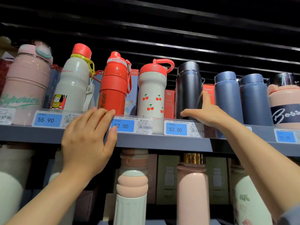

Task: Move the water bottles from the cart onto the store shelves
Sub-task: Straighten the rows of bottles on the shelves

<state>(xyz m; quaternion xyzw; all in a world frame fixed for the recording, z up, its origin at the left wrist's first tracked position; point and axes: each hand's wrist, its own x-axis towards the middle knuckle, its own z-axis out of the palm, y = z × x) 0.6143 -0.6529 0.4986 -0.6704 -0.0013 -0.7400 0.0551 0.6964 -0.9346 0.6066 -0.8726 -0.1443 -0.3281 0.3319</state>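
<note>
- Your right hand (205, 112) held the black bottle (189, 90) low on its body, thumb across the front and fingers round its right side; the bottle stood upright on the upper shelf (162, 141), a smooth matte cylinder with a stepped cap
- Left of it stood a white bottle (151, 95) printed with red cherries, its red lid carrying a loop handle
- Next came a glossy red bottle (114, 85) with a ribbed waist, "SPORTS" on its collar band and a red strap
- Further left, a grey bottle (73, 82) with a red cap, a yellow ring and a cartoon sticker, then a pink bottle (26, 83) lettered "Superior" in green
- To the right, two blue bottles (240, 98) stood side by side, then a pink one with a dark band (284, 113) reading "Boss"
- Blue price tags on the shelf edge read "55.90" (47, 119), "52.00" (124, 125), "52.00" (176, 129) and "32.90" (284, 137)
- Your left hand (88, 142) lay spread and relaxed against the shelf edge, fingertips at the red bottle's base, thumb on a tag, holding nothing
- Below stood pink and pale green bottles (132, 184) before boxes
</note>
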